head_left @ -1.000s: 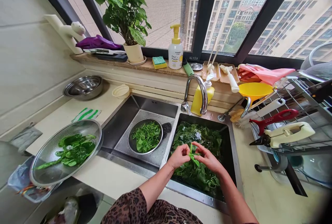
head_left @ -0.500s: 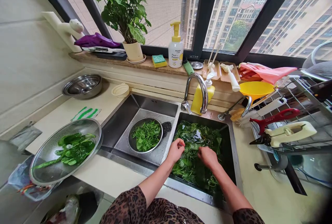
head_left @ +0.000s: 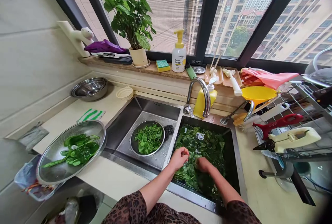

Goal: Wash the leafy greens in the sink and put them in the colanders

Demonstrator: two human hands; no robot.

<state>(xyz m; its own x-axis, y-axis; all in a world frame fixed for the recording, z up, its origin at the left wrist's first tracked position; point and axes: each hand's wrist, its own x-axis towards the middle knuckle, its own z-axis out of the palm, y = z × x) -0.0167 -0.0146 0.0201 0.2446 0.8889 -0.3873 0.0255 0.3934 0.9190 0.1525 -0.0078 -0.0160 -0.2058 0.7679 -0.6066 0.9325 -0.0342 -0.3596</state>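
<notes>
Left hand point(head_left: 179, 159) and right hand point(head_left: 203, 164) are working in the right basin of the stainless double sink point(head_left: 207, 122), among dark leafy greens point(head_left: 199, 144) soaking in water. My read of the step: they're going through the wet leaves by hand.

Left hand is hovering low over the greens by the basin divider, fingers curled in; can't tell if it's pinching anything. Right hand is pushing down into the leaves, fingers buried, so can't tell whether it's clenched or gripping.

Greens are lying loose across the basin, mostly under the waterline. More drained leaves point(head_left: 148, 138) are sitting in a steel bowl point(head_left: 147, 155) in the left basin, and larger leaves point(head_left: 79, 149) are sitting in a mesh colander point(head_left: 52, 158) on the surface point(head_left: 109, 172).

Next move, as I judge it, calls for freeing a leaf or small bunch and lifting it clear of the water.

Vs the earlier frame: the stem held up between both hands is no longer showing. Hands have moved apart and dropped, with the right one now deeper in.
</notes>
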